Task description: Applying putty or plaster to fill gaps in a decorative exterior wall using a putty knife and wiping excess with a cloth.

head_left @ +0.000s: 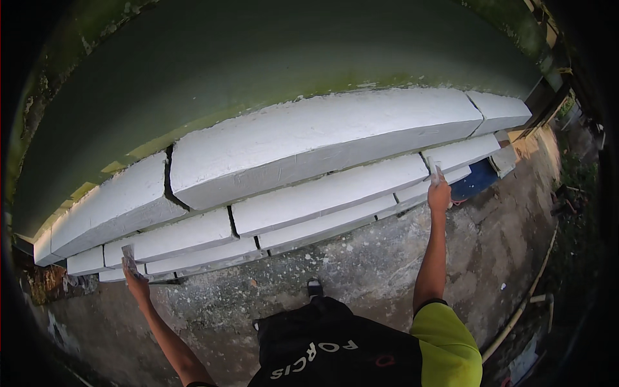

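Observation:
My left hand (137, 284) is closed around a putty knife (128, 253) with a flat greyish blade, held upright before the left end of the lower white blocks (180, 233). Off to the right, my right hand (440, 195) grips a second putty knife (433, 165), its whitish blade close against the middle row of blocks. Whether either blade touches a block, I cannot tell. The blocks run in long stepped rows with dark gaps between them. Along the wall lies the top row (322, 132), with smears and fine marks on its faces.
A green wall (290, 58) rises behind the blocks. Beside my right hand stands a dark blue tub (474, 182). The concrete floor (361, 258) is spattered with white specks. At the right lies a long pole (525, 303), with plants (580, 168) beyond it.

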The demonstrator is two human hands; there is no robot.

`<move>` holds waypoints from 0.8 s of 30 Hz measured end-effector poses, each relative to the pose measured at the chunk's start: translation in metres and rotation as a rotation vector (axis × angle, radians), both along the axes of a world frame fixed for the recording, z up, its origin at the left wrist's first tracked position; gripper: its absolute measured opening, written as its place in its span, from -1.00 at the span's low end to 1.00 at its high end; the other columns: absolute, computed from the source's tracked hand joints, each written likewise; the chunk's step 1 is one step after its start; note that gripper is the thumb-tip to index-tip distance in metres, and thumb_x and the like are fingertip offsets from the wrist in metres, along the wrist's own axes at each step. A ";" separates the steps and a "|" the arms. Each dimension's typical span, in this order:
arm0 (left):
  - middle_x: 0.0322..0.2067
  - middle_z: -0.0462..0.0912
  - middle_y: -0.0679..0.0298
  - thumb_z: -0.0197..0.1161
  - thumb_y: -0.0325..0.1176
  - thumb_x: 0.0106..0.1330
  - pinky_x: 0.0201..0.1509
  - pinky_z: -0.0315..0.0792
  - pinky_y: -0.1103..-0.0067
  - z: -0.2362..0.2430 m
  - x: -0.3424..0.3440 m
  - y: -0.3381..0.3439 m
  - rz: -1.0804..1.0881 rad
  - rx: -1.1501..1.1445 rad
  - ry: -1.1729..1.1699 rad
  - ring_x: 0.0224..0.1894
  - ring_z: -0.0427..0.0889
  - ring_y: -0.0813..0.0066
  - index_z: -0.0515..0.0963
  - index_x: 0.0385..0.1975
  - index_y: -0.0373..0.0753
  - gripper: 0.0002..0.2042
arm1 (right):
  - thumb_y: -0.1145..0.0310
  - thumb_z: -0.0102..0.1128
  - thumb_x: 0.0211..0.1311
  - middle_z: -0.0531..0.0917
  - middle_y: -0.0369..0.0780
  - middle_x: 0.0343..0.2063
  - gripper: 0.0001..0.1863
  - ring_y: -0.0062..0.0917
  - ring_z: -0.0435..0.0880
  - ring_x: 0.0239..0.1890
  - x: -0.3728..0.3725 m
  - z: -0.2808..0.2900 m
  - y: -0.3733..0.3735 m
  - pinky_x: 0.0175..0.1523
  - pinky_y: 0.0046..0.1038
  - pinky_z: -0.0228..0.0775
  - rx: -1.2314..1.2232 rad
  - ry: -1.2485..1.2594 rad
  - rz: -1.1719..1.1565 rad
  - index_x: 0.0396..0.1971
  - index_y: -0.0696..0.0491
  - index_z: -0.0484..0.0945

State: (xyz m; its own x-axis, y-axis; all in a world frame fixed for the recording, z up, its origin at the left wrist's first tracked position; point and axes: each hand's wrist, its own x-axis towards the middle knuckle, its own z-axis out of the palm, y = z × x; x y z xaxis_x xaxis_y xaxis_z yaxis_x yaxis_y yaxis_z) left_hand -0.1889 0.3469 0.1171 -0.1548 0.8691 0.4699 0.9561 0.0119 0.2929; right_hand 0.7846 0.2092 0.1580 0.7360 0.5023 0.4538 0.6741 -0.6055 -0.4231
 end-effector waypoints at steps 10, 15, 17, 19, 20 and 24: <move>0.27 0.34 0.00 -0.09 -0.76 -0.06 -0.55 0.53 0.50 -0.026 0.022 0.042 0.084 -0.070 -0.473 -0.07 0.64 0.15 0.17 0.37 -0.26 -0.20 | 0.21 0.08 0.31 0.66 0.06 -0.50 -0.53 0.05 0.64 -0.43 -0.204 0.003 -0.008 -0.18 -0.01 0.49 -0.112 0.203 0.579 0.24 -0.23 0.43; 0.14 0.50 -0.02 -0.02 -0.70 -0.04 -0.40 0.56 0.41 -0.013 -0.023 0.024 0.148 -0.011 -0.134 -0.13 0.65 0.14 0.29 0.29 -0.34 -0.29 | 0.20 0.03 0.34 0.65 0.03 -0.56 -0.53 -0.02 0.66 -0.46 -0.140 0.016 0.005 -0.25 -0.04 0.49 -0.203 -0.015 0.494 0.25 -0.27 0.41; 0.14 0.51 -0.04 0.07 -0.69 0.00 -0.14 0.55 0.37 0.000 0.076 0.021 0.113 0.001 -0.144 -0.05 0.63 0.09 0.34 0.24 -0.38 -0.36 | 0.14 -0.01 0.37 0.65 0.04 -0.55 -0.60 -0.01 0.66 -0.43 -0.066 0.033 -0.012 -0.24 -0.03 0.49 -0.226 0.010 0.208 0.17 -0.25 0.50; 0.21 0.43 -0.06 0.23 -0.65 0.05 0.13 0.43 0.37 0.008 0.137 -0.006 0.086 0.166 -0.176 0.09 0.56 0.05 0.37 0.20 -0.41 -0.41 | 0.13 0.00 0.36 0.67 0.08 -0.45 -0.61 0.00 0.67 -0.32 0.012 0.025 -0.020 -0.19 0.00 0.48 -0.178 -0.029 0.031 0.15 -0.22 0.52; 0.23 0.42 -0.05 0.25 -0.64 0.06 0.16 0.41 0.36 0.005 0.160 -0.017 0.060 0.204 -0.126 0.12 0.53 0.05 0.37 0.19 -0.41 -0.42 | 0.12 0.00 0.35 0.67 0.08 -0.42 -0.61 0.01 0.67 -0.29 0.042 0.023 -0.022 -0.17 -0.01 0.49 -0.135 -0.022 -0.027 0.14 -0.20 0.53; 0.27 0.37 0.02 0.21 -0.67 0.10 0.21 0.36 0.32 0.027 0.295 -0.067 -0.300 0.144 -0.127 0.22 0.44 0.01 0.45 0.14 -0.34 -0.49 | 0.17 0.04 0.33 0.67 0.09 -0.29 -0.60 0.04 0.65 -0.18 0.067 0.033 -0.010 -0.10 -0.06 0.49 -0.101 0.075 -0.151 0.12 -0.09 0.54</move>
